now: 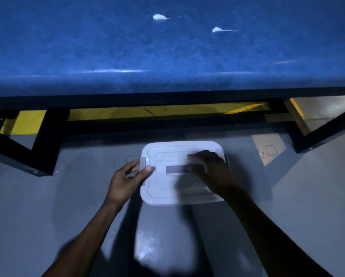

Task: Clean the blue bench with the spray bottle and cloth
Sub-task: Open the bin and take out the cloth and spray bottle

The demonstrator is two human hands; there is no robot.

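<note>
Blue bench [127,47] runs across the whole upper view, long axis left to right, w/ two white smears [159,17] on its top toward the right of centre; no spray bottle or cloth visible anywhere, so presumably they're inside the box. Starting from the left: black frame leg [41,144] of the bench stands on the grey floor [37,206], yellow strip [127,112] behind it under the seat. Left hand [125,180] pinches the grey latch [142,163] on the left side of the white lidded box [163,188], thumb on top, fingers curled under the edge. Box sits on the floor just in front of the bench, btwn both arms. Right hand [211,170] lies on the lid's right half, fingers bent near the grey recessed handle [175,169]; blurred, so can't tell if it's gripping or only pressing. Looks like lid-opening step; bench lies straight ahead of both hands, smears nearer the right one.
</note>
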